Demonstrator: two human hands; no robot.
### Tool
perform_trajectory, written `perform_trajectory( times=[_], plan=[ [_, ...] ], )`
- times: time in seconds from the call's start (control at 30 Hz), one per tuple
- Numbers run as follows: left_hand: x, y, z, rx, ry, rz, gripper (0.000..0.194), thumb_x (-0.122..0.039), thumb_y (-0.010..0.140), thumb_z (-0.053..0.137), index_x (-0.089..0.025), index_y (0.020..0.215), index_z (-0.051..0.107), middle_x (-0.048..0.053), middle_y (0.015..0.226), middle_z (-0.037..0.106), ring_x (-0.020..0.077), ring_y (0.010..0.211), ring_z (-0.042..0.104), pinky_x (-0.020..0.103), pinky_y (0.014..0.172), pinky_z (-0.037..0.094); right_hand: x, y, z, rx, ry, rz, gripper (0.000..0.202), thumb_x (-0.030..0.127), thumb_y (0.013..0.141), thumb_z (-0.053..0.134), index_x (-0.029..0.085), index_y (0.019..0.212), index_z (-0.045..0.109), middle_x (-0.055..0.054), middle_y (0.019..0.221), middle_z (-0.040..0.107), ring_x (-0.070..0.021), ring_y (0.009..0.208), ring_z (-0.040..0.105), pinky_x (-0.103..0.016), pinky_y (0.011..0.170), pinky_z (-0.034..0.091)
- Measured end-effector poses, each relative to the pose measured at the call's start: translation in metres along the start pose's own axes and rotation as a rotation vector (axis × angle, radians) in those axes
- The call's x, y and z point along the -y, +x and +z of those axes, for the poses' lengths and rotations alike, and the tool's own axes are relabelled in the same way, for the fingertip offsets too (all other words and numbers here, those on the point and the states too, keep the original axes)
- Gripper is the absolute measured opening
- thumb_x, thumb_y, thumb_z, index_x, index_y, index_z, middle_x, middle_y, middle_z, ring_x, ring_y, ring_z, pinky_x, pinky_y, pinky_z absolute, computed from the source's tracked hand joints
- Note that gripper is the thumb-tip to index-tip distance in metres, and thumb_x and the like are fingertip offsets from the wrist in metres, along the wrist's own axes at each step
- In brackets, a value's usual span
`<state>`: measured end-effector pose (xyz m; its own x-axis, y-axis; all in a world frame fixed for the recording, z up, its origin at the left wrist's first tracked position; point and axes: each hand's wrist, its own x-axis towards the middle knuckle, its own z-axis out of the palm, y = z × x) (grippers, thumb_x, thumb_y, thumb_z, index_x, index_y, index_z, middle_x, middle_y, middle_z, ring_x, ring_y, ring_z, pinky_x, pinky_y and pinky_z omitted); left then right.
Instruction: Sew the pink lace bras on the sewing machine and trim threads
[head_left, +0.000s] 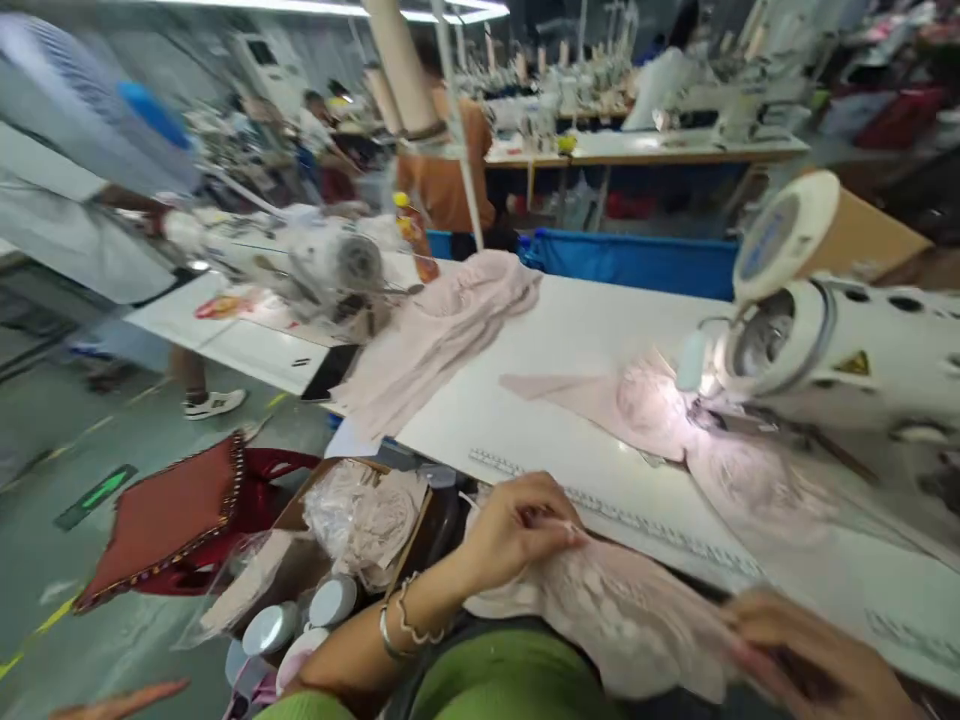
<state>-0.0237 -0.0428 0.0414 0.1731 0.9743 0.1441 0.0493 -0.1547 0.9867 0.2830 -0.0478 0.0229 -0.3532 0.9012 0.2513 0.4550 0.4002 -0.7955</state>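
In my lap at the table's front edge lies a pale pink lace bra (622,610). My left hand (521,530), with bangles at the wrist, pinches its left part between thumb and fingers. At the lower right, my right hand (814,650) is blurred but closed around the other end, so the fabric is stretched between both hands. A second pink bra (649,405) lies on the white table (600,320), partly under the lit needle area of the sewing machine (817,340). A heap of similar pink pieces (450,320) rests farther left on the table.
Left of my lap stands a box (405,560) with bagged lace pieces, near white-lidded containers (271,630). A red cushioned stool (176,510) is on the floor. Another sewing machine (322,260) and a bottle (416,237) are beyond. Another person's hand (124,700) shows at lower left.
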Motion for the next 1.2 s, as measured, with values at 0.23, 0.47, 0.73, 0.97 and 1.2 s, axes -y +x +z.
perform_trajectory(
  times=[0.23, 0.47, 0.73, 0.97, 1.2],
  plan=[
    [0.018, -0.002, 0.005, -0.094, 0.058, 0.134, 0.013, -0.031, 0.085, 0.081, -0.019, 0.081, 0.078, 0.006, 0.081, 0.075, 0.0180, 0.083, 0.066, 0.028, 0.076, 0.051, 0.014, -0.018, 0.007, -0.263, -0.078, 0.068, 0.022, 0.035, 0.094, 0.070, 0.027, 0.075, 0.062, 0.000, 0.080, 0.073, -0.0176, 0.066, 0.067, -0.025, 0.059, 0.052],
    [0.026, -0.001, 0.008, -0.107, 0.042, 0.111, 0.004, -0.022, 0.083, 0.081, -0.021, 0.081, 0.078, 0.004, 0.083, 0.073, 0.0175, 0.084, 0.065, 0.028, 0.078, 0.050, 0.017, -0.013, 0.007, -0.228, -0.241, 0.118, 0.006, 0.036, 0.096, 0.068, 0.030, 0.096, 0.069, 0.001, 0.079, 0.069, -0.0154, 0.058, 0.059, -0.027, 0.057, 0.047],
    [0.009, 0.008, 0.003, 0.383, 0.099, -0.085, 0.029, -0.026, 0.087, 0.077, -0.021, 0.114, 0.067, 0.011, 0.126, 0.063, 0.0256, 0.122, 0.058, 0.039, 0.103, 0.047, 0.046, 0.006, -0.011, 0.103, 0.030, 0.082, 0.021, 0.028, 0.097, 0.062, 0.027, 0.075, 0.064, 0.002, 0.068, 0.059, -0.0132, 0.053, 0.052, -0.025, 0.047, 0.040],
    [0.008, 0.007, 0.053, 0.556, 0.003, 0.095, 0.016, -0.022, 0.097, 0.065, -0.017, 0.082, 0.061, 0.005, 0.090, 0.059, 0.0163, 0.088, 0.057, 0.025, 0.078, 0.046, 0.052, 0.011, 0.022, 0.172, -0.019, 0.018, 0.014, 0.014, 0.088, 0.062, 0.025, 0.079, 0.059, 0.002, 0.070, 0.059, -0.0135, 0.059, 0.053, -0.024, 0.051, 0.039],
    [0.017, 0.014, 0.055, 0.481, -0.074, 0.004, 0.027, -0.031, 0.096, 0.064, -0.016, 0.075, 0.060, 0.003, 0.084, 0.058, 0.0140, 0.078, 0.055, 0.025, 0.073, 0.043, 0.023, -0.006, 0.012, 0.165, 0.131, 0.167, 0.016, 0.030, 0.092, 0.067, 0.025, 0.085, 0.054, 0.002, 0.075, 0.061, -0.0135, 0.059, 0.053, -0.024, 0.051, 0.039]
  ],
)
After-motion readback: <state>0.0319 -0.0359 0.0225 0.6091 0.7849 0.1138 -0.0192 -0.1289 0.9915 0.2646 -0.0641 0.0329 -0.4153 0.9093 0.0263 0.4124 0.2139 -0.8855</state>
